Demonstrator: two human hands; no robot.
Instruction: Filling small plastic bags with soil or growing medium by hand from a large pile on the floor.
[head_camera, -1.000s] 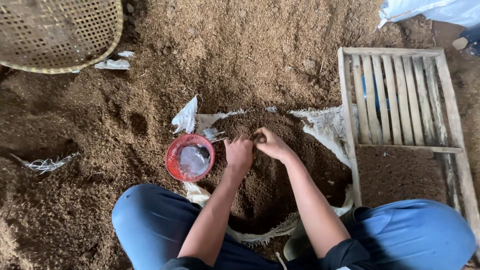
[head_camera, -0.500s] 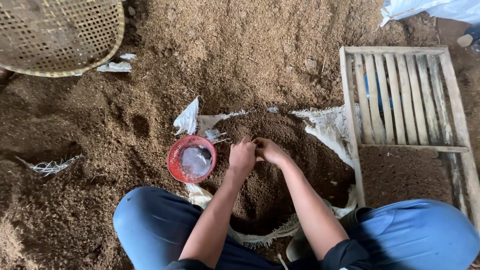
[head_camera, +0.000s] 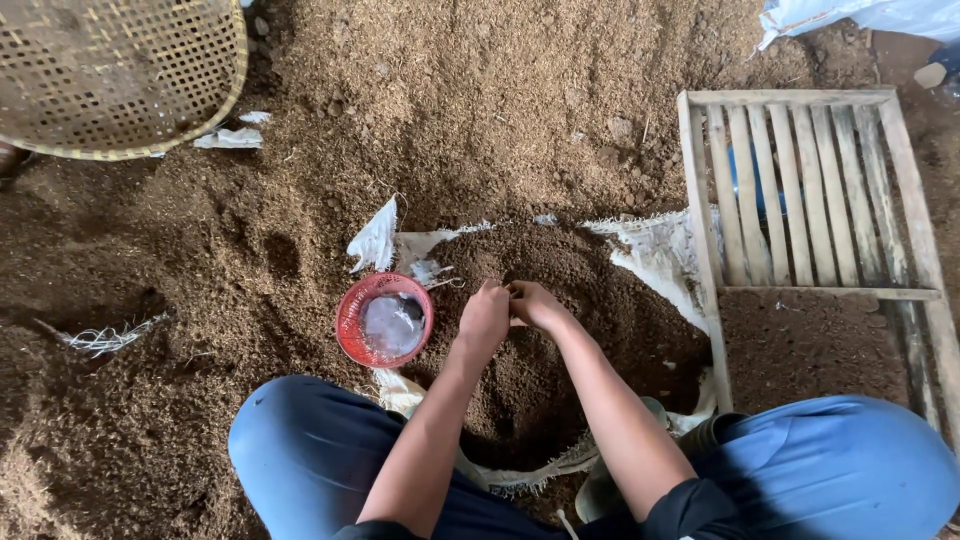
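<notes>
both hands meet at frame centre over the dark soil heap (head_camera: 560, 350); left hand (head_camera: 487, 318) nearer the round red basket (head_camera: 385, 320), right hand (head_camera: 535, 305) touching it, fingers curled, contents unclear.

Bare forearms and bare hands, left (head_camera: 484, 318) and right (head_camera: 537, 305). Blue trousers (head_camera: 310, 450) over both knees. Dark short sleeves just visible at bottom edge.
</notes>
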